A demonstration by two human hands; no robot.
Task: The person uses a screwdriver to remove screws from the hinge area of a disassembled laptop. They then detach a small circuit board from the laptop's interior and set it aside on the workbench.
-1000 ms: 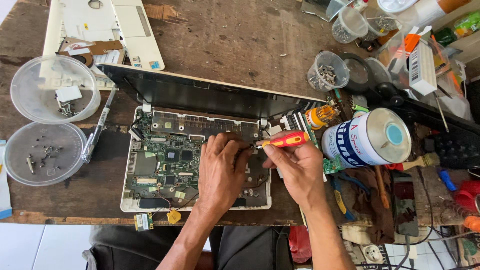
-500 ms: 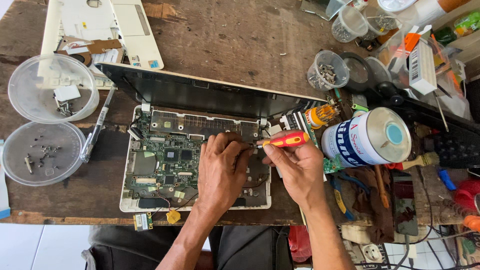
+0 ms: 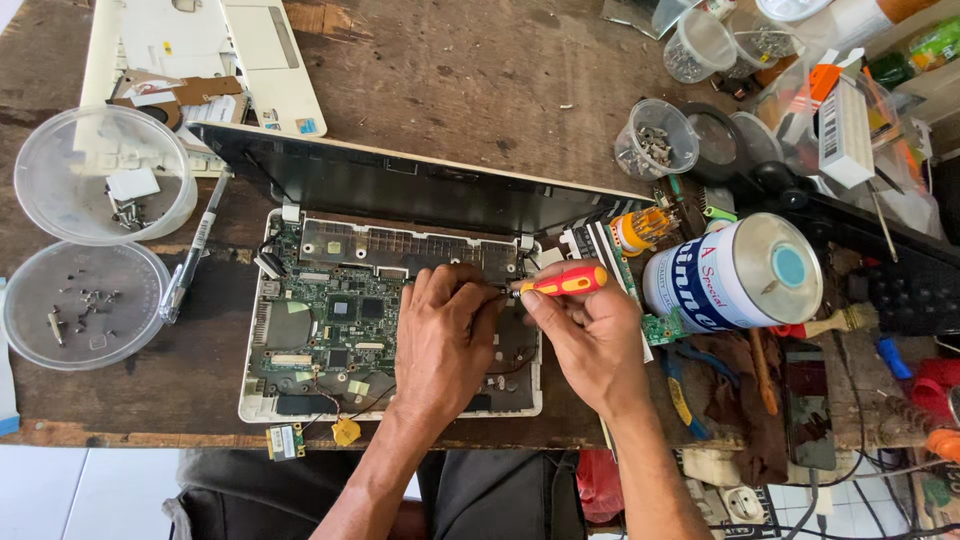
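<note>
Nothing had shifted over the last second: the right hand (image 3: 590, 335) kept its fingers pinching the red-and-yellow screwdriver (image 3: 562, 283), tip beside the left hand (image 3: 440, 335), whose fingers stayed pressed on the laptop motherboard (image 3: 335, 320), suggesting one screw was still being worked.

Worn wooden table (image 3: 480, 80), pale floor (image 3: 60, 490) (perhaps tiled)

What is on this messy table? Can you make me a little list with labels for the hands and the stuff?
Left hand: resting flat on the opened laptop's circuit board
Right hand: pinching a red and yellow screwdriver, tip down at the board
Laptop screen: folded back, dark
Left of laptop: two clear plastic dishes holding small screws, plus a pen
Right of laptop: a tin can lying on its side, a paintbrush
Surface: worn wooden table
</note>
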